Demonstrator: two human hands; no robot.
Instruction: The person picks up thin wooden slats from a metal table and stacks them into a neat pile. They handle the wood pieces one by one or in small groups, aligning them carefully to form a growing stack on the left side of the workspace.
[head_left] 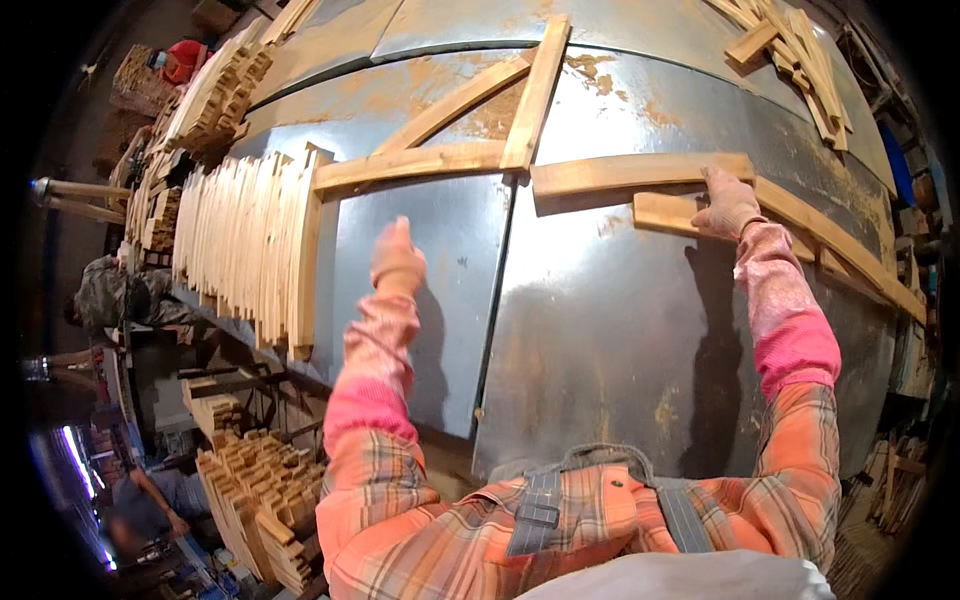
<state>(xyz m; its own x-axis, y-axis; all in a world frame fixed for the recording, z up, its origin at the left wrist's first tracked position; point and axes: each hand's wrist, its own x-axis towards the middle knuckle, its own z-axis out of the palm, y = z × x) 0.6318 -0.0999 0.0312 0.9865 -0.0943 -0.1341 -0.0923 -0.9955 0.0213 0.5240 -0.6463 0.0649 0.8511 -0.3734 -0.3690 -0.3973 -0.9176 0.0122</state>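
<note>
My right hand (728,203) reaches onto the end of a flat wooden board (640,174), its fingers over the board. The thumb lies by a shorter wooden slat (668,212) just below it. Over the bare metal tabletop (590,330), my left hand (398,258) is raised, slightly blurred, fingers stretched forward with nothing seen in them. Ahead of it runs a wooden strip (430,163), which meets an upright strip (537,95) near a seam in the metal. A slanting strip (455,100) spans the two.
A row of upright slats (245,245) stands left of my left hand. More strips lie at the far right (790,60) and right (850,240). Stacked wood (265,490) fills the lower left. Two other people are at the left, one in camouflage clothing (130,295). Sawdust patches the table.
</note>
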